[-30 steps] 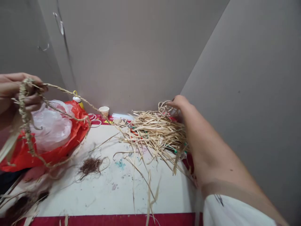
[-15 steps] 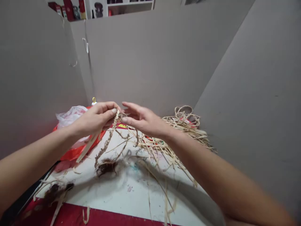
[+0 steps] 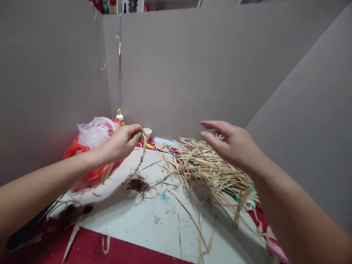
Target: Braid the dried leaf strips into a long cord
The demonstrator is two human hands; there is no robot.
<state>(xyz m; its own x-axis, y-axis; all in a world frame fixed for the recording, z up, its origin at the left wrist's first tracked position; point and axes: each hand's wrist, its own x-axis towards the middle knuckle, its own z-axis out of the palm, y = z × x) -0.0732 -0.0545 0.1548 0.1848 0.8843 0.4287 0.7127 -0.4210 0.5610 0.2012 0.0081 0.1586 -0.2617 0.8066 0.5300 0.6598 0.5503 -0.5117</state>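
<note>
My left hand (image 3: 127, 142) pinches the top end of a twisted straw cord (image 3: 142, 157). The cord hangs down to a dark brown fibrous clump (image 3: 139, 184) on the white board. Off to the right, my right hand (image 3: 229, 143) is raised with thumb and fingers apart, holding nothing. It hovers above a big heap of dry straw strips (image 3: 211, 168). Between the hands the handle of a dark tool (image 3: 172, 151) pokes out by the heap's left edge; its kind cannot be made out.
A red plastic bag with a clear bag (image 3: 96, 132) in it stands at the left back. Behind are a yellow-ringed bottle (image 3: 120, 116), a small cup (image 3: 147, 134) and pale blue sticks (image 3: 165, 141). Grey panels (image 3: 176, 73) enclose the table. Loose strips litter the white board (image 3: 132, 227).
My right hand has left the cord and moved right, over the straw heap. My left hand still holds the cord's end. The view has turned somewhat to the right.
</note>
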